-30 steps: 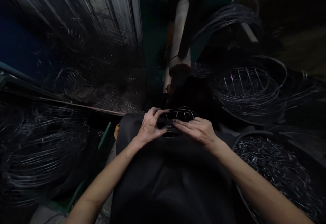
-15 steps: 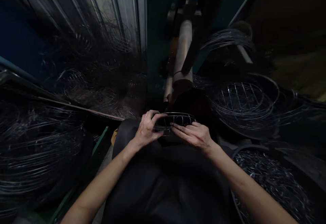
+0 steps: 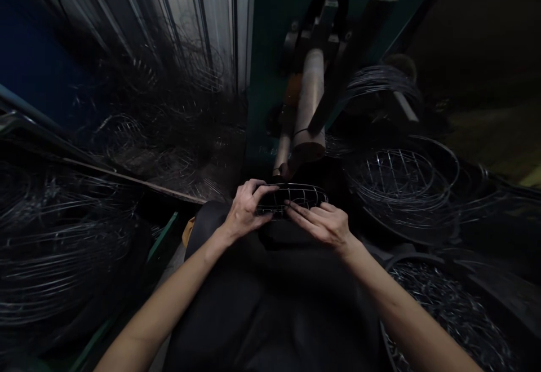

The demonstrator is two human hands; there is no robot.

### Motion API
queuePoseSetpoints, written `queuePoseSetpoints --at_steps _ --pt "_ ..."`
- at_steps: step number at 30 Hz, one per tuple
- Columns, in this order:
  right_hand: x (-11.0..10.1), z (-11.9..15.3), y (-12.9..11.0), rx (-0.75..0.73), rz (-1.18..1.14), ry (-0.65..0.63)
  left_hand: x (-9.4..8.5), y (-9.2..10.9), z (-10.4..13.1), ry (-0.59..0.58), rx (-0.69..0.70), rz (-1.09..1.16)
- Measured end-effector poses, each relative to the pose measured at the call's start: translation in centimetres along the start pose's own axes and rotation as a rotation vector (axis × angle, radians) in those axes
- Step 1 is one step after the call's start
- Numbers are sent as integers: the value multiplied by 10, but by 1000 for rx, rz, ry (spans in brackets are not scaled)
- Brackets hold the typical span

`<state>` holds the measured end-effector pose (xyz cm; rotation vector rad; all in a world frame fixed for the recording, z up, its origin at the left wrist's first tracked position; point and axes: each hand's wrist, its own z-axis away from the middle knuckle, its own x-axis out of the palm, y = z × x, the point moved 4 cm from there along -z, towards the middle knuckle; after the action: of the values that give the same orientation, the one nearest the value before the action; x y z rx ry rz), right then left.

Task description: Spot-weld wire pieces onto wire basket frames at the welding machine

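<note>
Head view, centre: wire frame [image 3: 303,186] held.
Left hand [image 3: 244,208] half-curled, gripping it; right hand [image 3: 331,224] straight-fingered against it, hold unclear.

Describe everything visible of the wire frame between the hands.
The wire frame looks like thin, shiny metal: curved upper and lower rims joined by short cross wires. It is held near the far edge of a dark covering. The left hand grips its left end; the right hand is at its right side. Fingers hide parts.
</note>
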<state>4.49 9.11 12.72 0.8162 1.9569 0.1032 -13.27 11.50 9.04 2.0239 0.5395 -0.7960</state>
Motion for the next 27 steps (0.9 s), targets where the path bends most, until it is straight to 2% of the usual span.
queuePoseSetpoints --at_steps 10,19,27 --pt "6 1 -2 23 63 53 1 -5 -4 76 125 -53" --pt "18 -2 7 21 110 58 6 -16 -18 105 134 -72" --pt "28 5 1 63 98 62 11 -29 -13 65 111 -64"
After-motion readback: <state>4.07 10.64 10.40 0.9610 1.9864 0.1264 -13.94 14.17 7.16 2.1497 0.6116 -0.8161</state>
